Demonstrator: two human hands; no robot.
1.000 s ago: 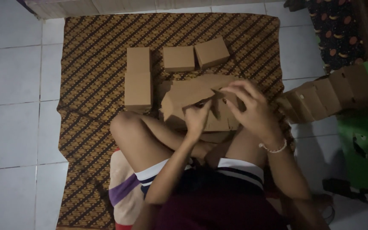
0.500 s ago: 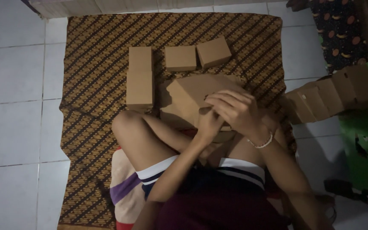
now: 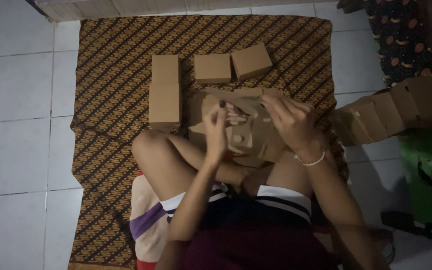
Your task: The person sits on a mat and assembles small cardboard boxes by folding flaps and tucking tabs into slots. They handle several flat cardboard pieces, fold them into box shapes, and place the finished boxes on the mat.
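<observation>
Head view, looking down on a person seated cross-legged on a patterned brown mat laid over a white tiled floor.

The flat cardboard piece serves as landmark — it sits over the person's lap, at the near edge of the mat's middle, partly folded, with cut flaps showing. The left hand grips its left edge, fingers closed together on the card. The right hand lies on its upper right part, fingers curled over the top flap and pressed onto it; a light bracelet circles that wrist.

Beyond the cardboard piece, three finished brown boxes stand on the mat: a tall box to its left, a square box straight behind, and a tilted box just beside that one. Well to the right of the cardboard piece, off the mat, a row of folded boxes leans against a green object — what that is cannot be told.
</observation>
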